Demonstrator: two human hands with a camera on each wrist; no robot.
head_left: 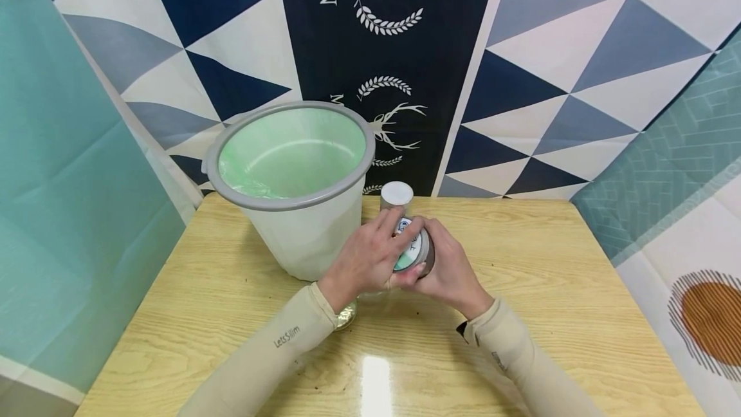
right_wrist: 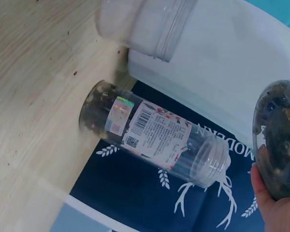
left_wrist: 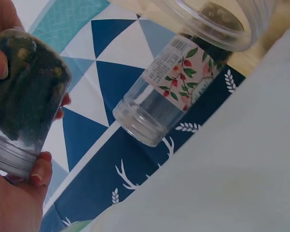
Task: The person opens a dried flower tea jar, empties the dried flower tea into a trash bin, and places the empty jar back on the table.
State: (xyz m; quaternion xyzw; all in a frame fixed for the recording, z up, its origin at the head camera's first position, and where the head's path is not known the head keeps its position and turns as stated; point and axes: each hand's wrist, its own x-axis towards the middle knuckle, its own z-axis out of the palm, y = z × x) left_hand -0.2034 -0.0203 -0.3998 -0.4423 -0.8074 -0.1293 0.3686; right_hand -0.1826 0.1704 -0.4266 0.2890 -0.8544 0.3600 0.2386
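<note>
In the head view, a clear round jar [head_left: 427, 255] with dark contents is held up between both hands, its printed lid [head_left: 412, 251] facing the camera. My left hand [head_left: 370, 255] has its fingers curled over the lid's rim. With my right hand [head_left: 450, 268] I grip the jar's body. The dark, leafy-looking contents of the jar [left_wrist: 26, 82] show through its wall in the left wrist view. Behind the hands stands a tall clear bottle [right_wrist: 157, 137] with a floral label and dark matter at its base. Near it is a wide clear jar [right_wrist: 145, 24], mostly hidden in the head view.
A large white bucket [head_left: 301, 237] with a grey rim and a green-tinted inside stands left of the hands. A shiny gold round thing [head_left: 347, 316] lies below my left wrist. Dark specks lie on the wooden table [head_left: 550, 314]. Patterned cloth [head_left: 521, 82] hangs behind.
</note>
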